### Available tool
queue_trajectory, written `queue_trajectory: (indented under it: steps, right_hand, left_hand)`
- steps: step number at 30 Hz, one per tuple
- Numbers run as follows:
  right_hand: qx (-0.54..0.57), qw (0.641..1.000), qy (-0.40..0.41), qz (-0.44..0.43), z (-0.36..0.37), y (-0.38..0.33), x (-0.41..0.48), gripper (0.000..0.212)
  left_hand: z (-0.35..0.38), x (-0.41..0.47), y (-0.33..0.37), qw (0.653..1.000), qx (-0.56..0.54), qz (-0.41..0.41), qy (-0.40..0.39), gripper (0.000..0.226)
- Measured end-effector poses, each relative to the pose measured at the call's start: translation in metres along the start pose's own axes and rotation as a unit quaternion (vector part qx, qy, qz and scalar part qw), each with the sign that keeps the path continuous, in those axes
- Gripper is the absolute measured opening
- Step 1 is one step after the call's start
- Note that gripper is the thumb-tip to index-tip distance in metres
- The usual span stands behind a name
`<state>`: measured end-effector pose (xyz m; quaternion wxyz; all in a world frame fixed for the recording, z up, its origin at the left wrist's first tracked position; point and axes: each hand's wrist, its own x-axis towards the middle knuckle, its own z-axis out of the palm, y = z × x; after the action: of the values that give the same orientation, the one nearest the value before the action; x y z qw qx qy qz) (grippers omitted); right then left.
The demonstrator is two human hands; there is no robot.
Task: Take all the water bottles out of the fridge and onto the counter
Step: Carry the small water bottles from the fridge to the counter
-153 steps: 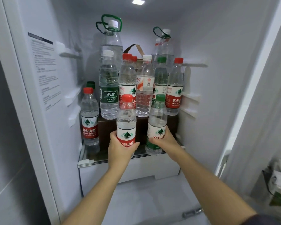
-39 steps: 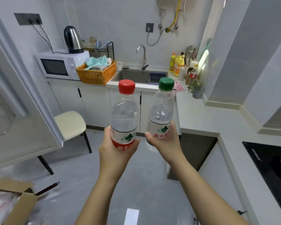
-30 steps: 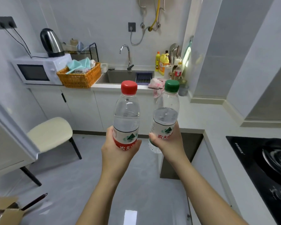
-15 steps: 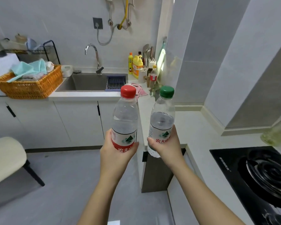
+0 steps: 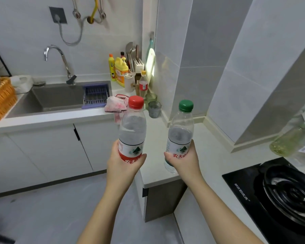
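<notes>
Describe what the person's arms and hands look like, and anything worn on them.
The left hand and the right hand are bare, with no gloves. The left forearm and the right forearm are bare down to the picture's bottom edge: no sleeve, watch or bracelet shows. Most of the fingers are hidden, so rings cannot be ruled out.

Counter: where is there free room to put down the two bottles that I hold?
Bare: the counter between the glass and the stove, along the wall. Also a narrow strip in front of the sink. Crowded: the corner around the glass, with cloth, soap bottles and utensils.
</notes>
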<state>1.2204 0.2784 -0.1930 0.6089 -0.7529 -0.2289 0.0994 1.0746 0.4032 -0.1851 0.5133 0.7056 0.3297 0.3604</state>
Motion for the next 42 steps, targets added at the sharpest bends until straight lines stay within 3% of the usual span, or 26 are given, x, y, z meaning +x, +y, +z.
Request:
queue_trajectory:
  steps: [9,16,24,30,33,37,42]
  right_hand:
    - [-0.007,0.998,0.026,0.057,-0.024,0.069,0.073,0.052]
    - [-0.055,0.992,0.028,0.114,-0.038,0.129,0.146,0.051]
    - [-0.054,0.986,0.031,0.156,-0.04,0.189,0.193,0.052]
    - [-0.027,0.988,0.036,0.151,-0.04,0.215,0.209,0.046]
    - [-0.027,0.99,0.037,0.13,-0.038,0.22,0.212,0.047]
    - [-0.047,0.99,0.026,0.13,-0.039,0.233,0.204,0.058]
    - [-0.097,0.987,0.008,0.13,-0.044,0.241,0.216,0.052]
  left_hand:
    - [0.085,0.061,-0.044,0.995,0.008,-0.059,-0.074,0.054]
    - [0.17,0.108,-0.083,0.989,0.048,-0.115,-0.075,0.044]
    - [0.24,0.142,-0.12,0.983,0.02,-0.156,-0.093,0.04]
    - [0.26,0.15,-0.138,0.985,0.001,-0.147,-0.088,0.039]
    - [0.261,0.149,-0.139,0.986,0.004,-0.143,-0.082,0.049]
    - [0.252,0.143,-0.153,0.986,0.057,-0.116,-0.104,0.052]
    - [0.253,0.149,-0.159,0.98,0.101,-0.117,-0.126,0.047]
